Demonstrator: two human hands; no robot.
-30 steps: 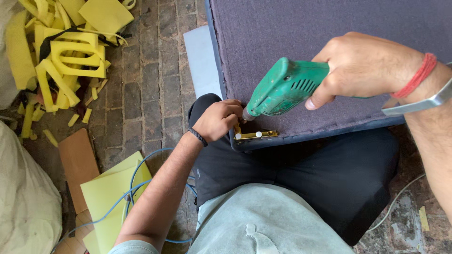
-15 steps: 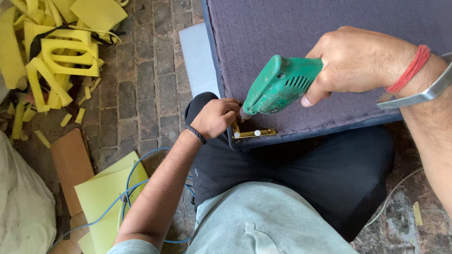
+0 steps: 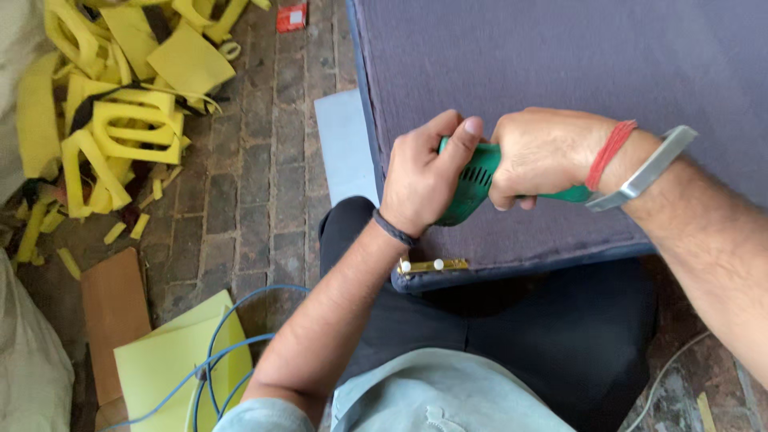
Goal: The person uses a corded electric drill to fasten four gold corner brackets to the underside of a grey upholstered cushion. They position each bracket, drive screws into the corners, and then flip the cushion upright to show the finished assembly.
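Closest to the camera, just below the green power tool point(image 3: 472, 180), sits the person's lap in dark trousers point(image 3: 512, 344), and on the near edge of the grey upholstered panel point(image 3: 544, 72) a small brass hinge point(image 3: 432, 265) shows, directly under the tool. Both hands meet on that tool: the left hand point(image 3: 420, 180) wraps its front end, thumb on top, and the right hand point(image 3: 548, 152) is clenched around the handle, close together. Left of the tool, blue cable point(image 3: 216, 352) crosses a yellow sheet point(image 3: 172, 364). Farther off to the left, yellow foam offcuts point(image 3: 112, 120) litter the brick floor point(image 3: 264, 160).
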